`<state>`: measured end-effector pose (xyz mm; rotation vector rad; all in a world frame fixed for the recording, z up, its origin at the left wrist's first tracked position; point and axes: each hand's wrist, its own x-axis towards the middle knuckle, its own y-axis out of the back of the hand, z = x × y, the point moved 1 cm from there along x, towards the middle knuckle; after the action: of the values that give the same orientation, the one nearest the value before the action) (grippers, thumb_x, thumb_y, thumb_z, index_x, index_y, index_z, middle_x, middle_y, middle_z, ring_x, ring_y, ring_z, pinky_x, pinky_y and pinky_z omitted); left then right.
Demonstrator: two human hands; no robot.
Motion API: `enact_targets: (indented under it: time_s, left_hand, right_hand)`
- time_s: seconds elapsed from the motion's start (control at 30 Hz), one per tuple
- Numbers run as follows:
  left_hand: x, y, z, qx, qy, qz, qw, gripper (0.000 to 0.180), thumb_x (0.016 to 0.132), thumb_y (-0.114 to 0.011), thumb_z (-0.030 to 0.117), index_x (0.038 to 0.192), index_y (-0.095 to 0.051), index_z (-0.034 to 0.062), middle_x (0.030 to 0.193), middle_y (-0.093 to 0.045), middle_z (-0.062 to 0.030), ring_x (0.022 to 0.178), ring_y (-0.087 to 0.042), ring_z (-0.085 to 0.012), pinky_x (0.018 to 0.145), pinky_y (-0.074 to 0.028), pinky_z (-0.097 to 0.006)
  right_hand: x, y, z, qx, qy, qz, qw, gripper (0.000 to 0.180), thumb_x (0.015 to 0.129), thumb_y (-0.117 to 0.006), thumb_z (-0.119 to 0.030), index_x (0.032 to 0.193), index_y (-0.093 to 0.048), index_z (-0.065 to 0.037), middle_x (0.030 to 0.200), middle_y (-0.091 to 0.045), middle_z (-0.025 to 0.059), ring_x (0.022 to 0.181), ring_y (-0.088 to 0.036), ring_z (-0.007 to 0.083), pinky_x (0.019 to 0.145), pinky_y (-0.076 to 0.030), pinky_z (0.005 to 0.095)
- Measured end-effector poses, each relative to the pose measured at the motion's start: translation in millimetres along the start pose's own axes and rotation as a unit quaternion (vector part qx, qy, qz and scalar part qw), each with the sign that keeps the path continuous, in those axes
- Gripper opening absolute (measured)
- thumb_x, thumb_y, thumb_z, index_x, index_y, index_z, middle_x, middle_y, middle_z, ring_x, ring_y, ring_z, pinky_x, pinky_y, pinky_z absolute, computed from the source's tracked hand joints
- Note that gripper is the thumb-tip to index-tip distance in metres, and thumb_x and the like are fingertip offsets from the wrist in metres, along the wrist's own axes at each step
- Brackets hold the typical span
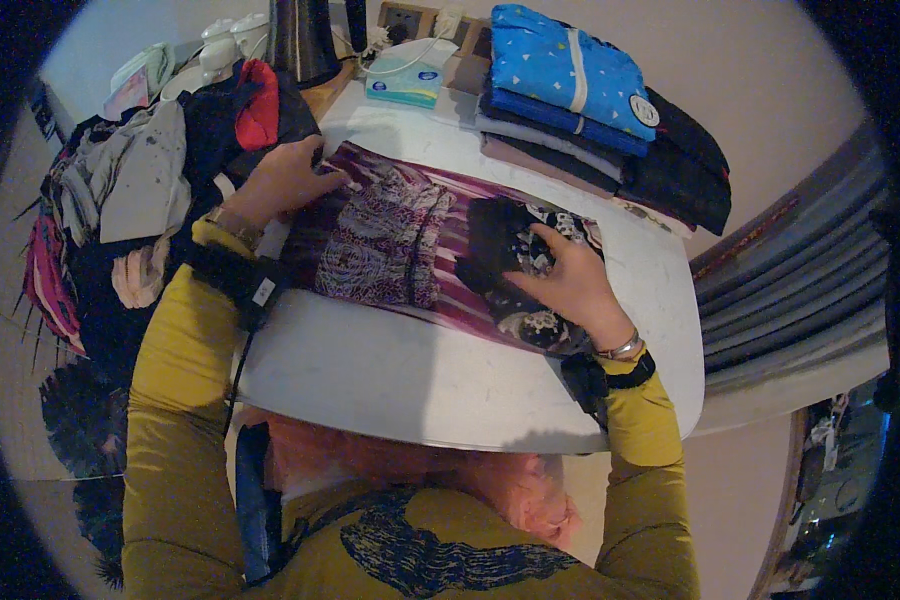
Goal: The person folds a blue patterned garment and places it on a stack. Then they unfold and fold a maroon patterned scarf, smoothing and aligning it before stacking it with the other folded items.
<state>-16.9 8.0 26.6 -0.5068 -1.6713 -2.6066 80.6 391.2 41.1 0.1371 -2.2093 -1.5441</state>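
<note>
A folded garment point(400, 245) in purple, white and black patterned fabric lies stretched across the white table. At its far left corner, my left hand point(282, 182) has its fingers curled on the edge of the fabric, with the thumb along the top. Over the right end, where a black section with pale floral print point(545, 325) lies, rests my right hand point(575, 290). Its thumb and fingers are spread apart, touching the cloth. Both wrists carry black straps over yellow sleeves.
A stack of folded clothes point(570, 80), blue patterned on top, stands at the far right of the white table point(370, 375). Behind sits a tissue pack point(407, 80) near a dark metallic vessel point(303, 40). Loose clothes point(135, 190) are heaped at left; a grey curtain point(800, 270) hangs right.
</note>
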Motion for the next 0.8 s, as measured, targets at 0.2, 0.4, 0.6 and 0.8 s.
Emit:
enact_targets:
  time_s: [0.2, 0.4, 0.6, 0.8]
  left_hand:
    - [-2, 8, -9, -0.068, 0.024, -0.018, 0.997, 0.071, 0.075, -0.080, 0.050, 0.101, -0.054, -0.0111, 0.088, -0.065, -0.0283, 0.086, -0.070, -0.0324, 0.064, -0.057, -0.043]
    - [1, -4, -10, -0.065, 0.026, -0.095, 0.993, 0.063, 0.069, -0.084, 0.050, 0.086, -0.063, -0.0072, 0.079, -0.065, -0.0193, 0.061, -0.060, -0.0271, 0.060, -0.050, -0.041]
    - [-11, 1, 5, -0.185, 0.073, -0.136, 0.971, 0.032, 0.082, -0.075, 0.032, 0.080, -0.067, 0.0004, 0.070, -0.063, -0.0062, 0.064, -0.053, -0.0147, 0.057, -0.042, -0.034]
    - [-20, 17, 49, -0.481, 0.102, -0.066, 0.868, 0.016, 0.090, -0.066, 0.022, 0.092, -0.066, 0.0053, 0.085, -0.064, 0.0008, 0.074, -0.060, -0.0110, 0.066, -0.046, -0.025]
  right_hand:
    - [1, 18, -16, 0.013, -0.064, -0.135, 0.989, 0.090, 0.066, -0.085, -0.043, 0.137, -0.050, 0.001, 0.079, -0.069, 0.0201, 0.076, -0.069, 0.0367, 0.068, -0.054, 0.0429]
    - [-2, 10, -10, 0.030, -0.041, -0.127, 0.991, 0.092, 0.067, -0.083, -0.041, 0.137, -0.046, 0.005, 0.074, -0.068, 0.0199, 0.073, -0.069, 0.0359, 0.066, -0.054, 0.0426]
    - [-2, 3, -5, 0.034, -0.012, -0.105, 0.994, 0.087, 0.070, -0.081, -0.035, 0.138, -0.045, 0.005, 0.093, -0.070, 0.0243, 0.089, -0.068, 0.0398, 0.078, -0.054, 0.0423]
    - [-2, -15, 12, 0.036, 0.039, -0.040, 0.998, 0.083, 0.067, -0.082, -0.047, 0.125, -0.052, 0.005, 0.091, -0.068, 0.0242, 0.087, -0.067, 0.0416, 0.077, -0.055, 0.0485]
